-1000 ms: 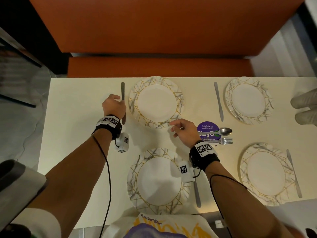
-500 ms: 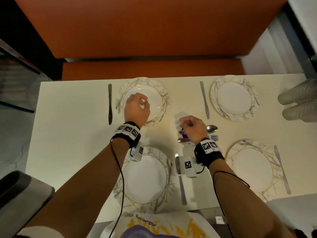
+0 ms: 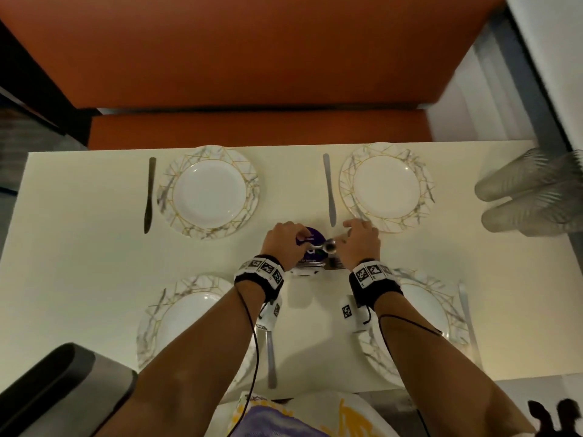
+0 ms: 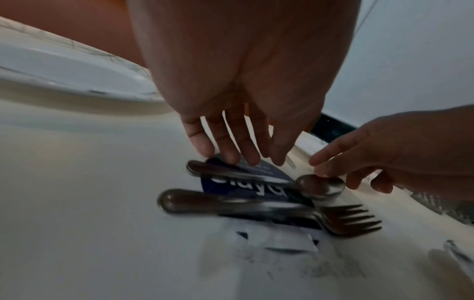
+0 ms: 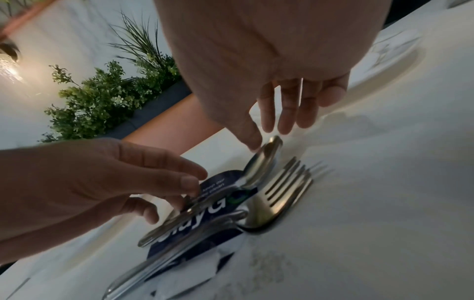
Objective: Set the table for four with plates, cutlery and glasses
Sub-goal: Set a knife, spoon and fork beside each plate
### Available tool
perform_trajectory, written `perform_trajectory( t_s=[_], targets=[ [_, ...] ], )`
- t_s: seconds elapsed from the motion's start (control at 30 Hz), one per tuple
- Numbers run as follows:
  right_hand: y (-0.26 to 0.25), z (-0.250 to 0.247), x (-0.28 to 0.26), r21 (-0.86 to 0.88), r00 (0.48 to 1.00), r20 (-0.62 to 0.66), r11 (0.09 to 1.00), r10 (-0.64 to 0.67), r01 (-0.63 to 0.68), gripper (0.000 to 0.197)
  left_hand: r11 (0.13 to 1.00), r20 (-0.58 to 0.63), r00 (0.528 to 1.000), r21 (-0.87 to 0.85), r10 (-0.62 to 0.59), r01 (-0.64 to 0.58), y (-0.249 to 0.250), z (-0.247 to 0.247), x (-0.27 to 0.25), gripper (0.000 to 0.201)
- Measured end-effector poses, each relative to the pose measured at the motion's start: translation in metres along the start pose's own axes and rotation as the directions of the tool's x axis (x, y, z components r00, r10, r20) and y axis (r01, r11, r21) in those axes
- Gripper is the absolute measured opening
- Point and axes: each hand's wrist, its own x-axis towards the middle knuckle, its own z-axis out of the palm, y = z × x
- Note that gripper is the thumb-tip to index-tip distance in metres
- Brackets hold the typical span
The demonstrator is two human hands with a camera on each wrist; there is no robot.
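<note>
Four marbled plates lie on the cream table point(image 3: 79, 279): far left point(image 3: 208, 192), far right point(image 3: 386, 187), near left point(image 3: 176, 313), near right point(image 3: 422, 307). A knife point(image 3: 150, 193) lies beside each plate. At the centre a spoon point(image 4: 318, 186) and stacked forks point(image 5: 284, 186) lie on a purple sticker point(image 3: 314, 236). My left hand point(image 3: 284, 241) reaches down with fairly straight fingers, and its fingertips point(image 4: 231, 158) touch the spoon's handle end. My right hand point(image 3: 361, 242) hovers over the spoon bowl point(image 5: 261, 164), thumb tip on it, other fingers extended.
Clear plastic cups point(image 3: 530, 190) lie on their sides at the table's right end. An orange bench point(image 3: 252, 127) runs along the far edge. A grey and black object point(image 3: 63, 383) sits at the near left corner. Plants point(image 5: 102, 97) stand behind the bench.
My left hand left the far left plate and came to the centre, onto the spoon handle. My right hand shifted right over the spoon bowl. The head view swung right.
</note>
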Motion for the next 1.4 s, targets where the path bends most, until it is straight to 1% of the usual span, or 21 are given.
perform_trajectory(
  t_s=[0.03,0.13,0.2,0.3,0.4,0.5,0.6,0.7,0.77,0.83,0.9,0.97,1.0,1.07,1.13,1.23,1.3,1.4],
  targets=[
    [0.009,-0.008,0.009,0.007,0.999,0.038,1.000,-0.013,0.013,0.031,0.999,-0.004,1.000,0.033,-0.013,0.013,0.012,0.009,0.003,0.020],
    [0.005,-0.004,0.008,0.036,0.996,0.075,0.999,-0.039,0.036,0.016,0.996,-0.018,0.999,0.074,-0.040,0.042,0.010,0.012,0.001,0.019],
    [0.005,-0.005,0.009,0.044,0.993,0.104,0.997,-0.062,0.058,0.009,0.993,-0.029,0.998,0.095,-0.060,0.063,0.014,0.014,0.002,0.017],
    [0.008,-0.004,0.012,0.100,0.990,0.114,0.992,-0.085,0.074,0.009,0.987,-0.021,0.997,0.143,-0.072,0.074,0.020,0.014,0.002,0.012],
    [0.011,-0.007,0.011,0.178,0.987,0.126,0.981,-0.103,0.080,0.010,0.981,-0.013,0.996,0.175,-0.086,0.087,0.025,0.013,-0.001,0.014],
    [0.008,-0.017,0.011,0.225,0.980,0.105,0.964,-0.167,0.140,0.012,0.980,0.015,0.995,0.173,-0.102,0.098,0.030,0.012,-0.005,0.018],
    [-0.001,-0.028,0.013,0.285,0.971,0.052,0.935,-0.233,0.210,0.015,0.993,0.005,0.997,0.087,-0.081,0.080,0.036,0.005,-0.009,0.021],
    [-0.014,-0.038,0.015,0.350,0.955,-0.025,0.892,-0.296,0.285,0.016,0.989,-0.013,0.993,-0.095,-0.116,0.114,0.046,-0.008,-0.014,0.022],
    [-0.026,-0.045,0.013,0.400,0.945,-0.076,0.858,-0.319,0.322,0.012,0.960,-0.041,0.987,-0.244,-0.155,0.140,0.048,-0.017,-0.018,0.018],
    [-0.038,-0.052,0.007,0.473,0.945,-0.139,0.819,-0.296,0.325,0.011,0.908,-0.062,0.979,-0.389,-0.196,0.157,0.048,-0.025,-0.025,0.013],
    [-0.050,-0.055,0.000,0.550,0.960,-0.141,0.787,-0.243,0.280,0.022,0.832,-0.076,0.968,-0.530,-0.241,0.165,0.046,-0.031,-0.034,0.013],
    [-0.058,-0.049,-0.008,0.598,0.977,-0.085,0.774,-0.197,0.208,0.031,0.714,-0.071,0.954,-0.680,-0.290,0.167,0.045,-0.035,-0.045,0.015],
    [-0.061,-0.045,-0.013,0.620,0.982,-0.051,0.765,-0.183,0.174,0.031,0.650,-0.054,0.947,-0.739,-0.316,0.175,0.043,-0.037,-0.051,0.016],
    [-0.066,-0.032,-0.022,0.639,0.984,-0.005,0.756,-0.177,0.139,0.022,0.531,0.004,0.941,-0.825,-0.337,0.194,0.038,-0.040,-0.063,0.019],
    [-0.070,-0.021,-0.034,0.632,0.983,0.007,0.763,-0.182,0.136,0.014,0.444,0.059,0.938,-0.870,-0.341,0.216,0.028,-0.040,-0.076,0.019],
    [-0.074,-0.007,-0.052,0.657,0.984,0.021,0.745,-0.176,0.119,0.015,0.347,0.123,0.930,-0.904,-0.348,0.249,0.012,-0.041,-0.098,0.022],
    [-0.075,-0.002,-0.068,0.678,0.985,0.016,0.726,-0.172,0.115,0.015,0.296,0.141,0.929,-0.922,-0.341,0.249,0.002,-0.041,-0.113,0.026],
    [-0.072,0.007,-0.092,0.714,0.989,0.017,0.695,-0.146,0.090,0.011,0.238,0.156,0.932,-0.941,-0.327,0.241,-0.013,-0.043,-0.134,0.023]
  ],
)
